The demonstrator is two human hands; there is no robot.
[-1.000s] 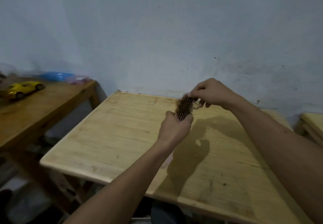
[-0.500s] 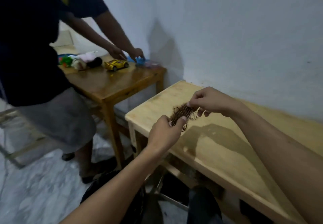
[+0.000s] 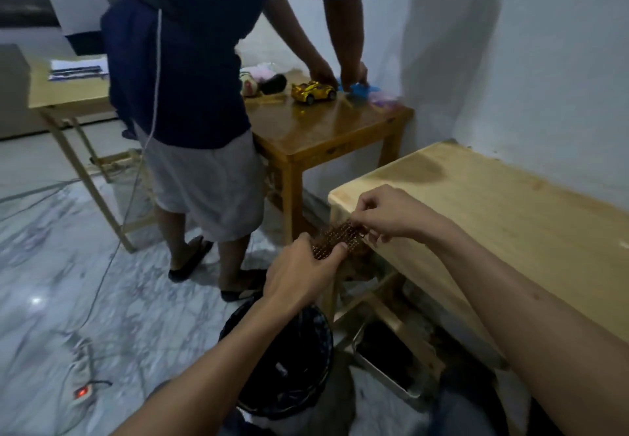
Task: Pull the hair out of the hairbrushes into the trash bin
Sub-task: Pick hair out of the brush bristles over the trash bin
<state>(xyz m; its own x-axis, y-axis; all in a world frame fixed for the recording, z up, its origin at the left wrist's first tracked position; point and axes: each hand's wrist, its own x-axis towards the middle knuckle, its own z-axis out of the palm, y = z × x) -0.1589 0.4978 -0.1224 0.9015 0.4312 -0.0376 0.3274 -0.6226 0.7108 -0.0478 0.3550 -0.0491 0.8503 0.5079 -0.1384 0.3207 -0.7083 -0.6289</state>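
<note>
My left hand (image 3: pixel 303 274) grips a brown hairbrush (image 3: pixel 335 238) by its lower end, bristles up, just off the left corner of the light wooden table (image 3: pixel 503 217). My right hand (image 3: pixel 388 212) pinches at the brush's far end, where a little hair clings to the bristles. A round trash bin (image 3: pixel 289 364) lined with a black bag stands on the floor below my hands, its mouth partly hidden by my left forearm.
Another person (image 3: pixel 200 71) in a dark shirt and grey shorts stands to the left at a darker wooden table (image 3: pixel 326 129) holding a yellow toy car (image 3: pixel 313 91). A power strip (image 3: pixel 81 393) and cables lie on the marble floor. A metal tray (image 3: pixel 388 357) sits under my table.
My view has swung left and down, bringing the trash bin and the other person into sight. Both hands with the brush have moved off the table's corner, over the bin.
</note>
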